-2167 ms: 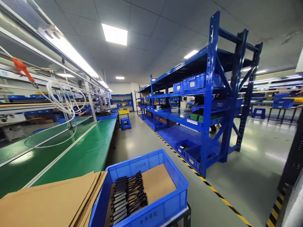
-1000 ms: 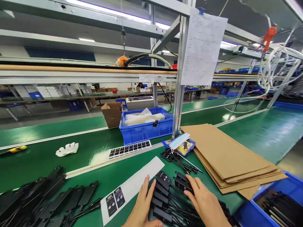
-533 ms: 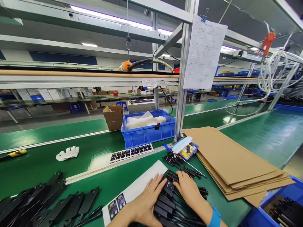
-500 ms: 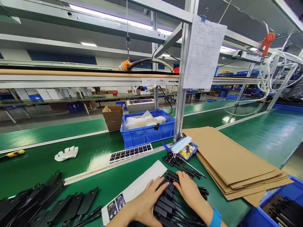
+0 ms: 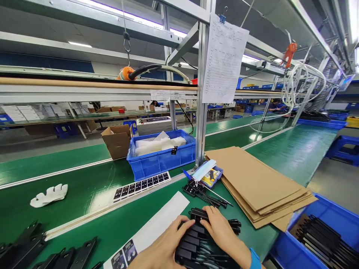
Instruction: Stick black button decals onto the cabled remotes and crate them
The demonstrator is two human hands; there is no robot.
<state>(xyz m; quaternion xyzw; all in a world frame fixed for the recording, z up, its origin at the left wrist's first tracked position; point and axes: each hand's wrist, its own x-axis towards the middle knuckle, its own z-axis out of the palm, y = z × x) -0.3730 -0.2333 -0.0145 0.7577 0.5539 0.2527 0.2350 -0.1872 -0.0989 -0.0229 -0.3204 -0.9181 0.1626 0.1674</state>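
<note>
Two hands: one left hand [image 5: 164, 246], one right hand [image 5: 221, 231]. One white glove [image 5: 49, 195], one face mask [image 5: 204, 170], one blue wristband [image 5: 254, 258]. Two large blue bins near the desk [image 5: 151, 209]: one foam-filled bin [image 5: 161, 162], one device-filled bin [image 5: 331, 209]. One open cardboard box [image 5: 116, 142]. Two labels on the nearer sheet [image 5: 165, 215], roughly nine on the farther strip [image 5: 141, 186]. One hanging paper [image 5: 224, 61], one binder clip [image 5: 222, 18]. Black controllers [image 5: 186, 246] overlap too much to count.

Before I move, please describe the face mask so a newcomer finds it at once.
Find the metal post where the paper sheet hangs. At its foot is a small blue tray, the face mask partly over it. The mask is pale blue, unlike the black cabled parts nearby.
</note>
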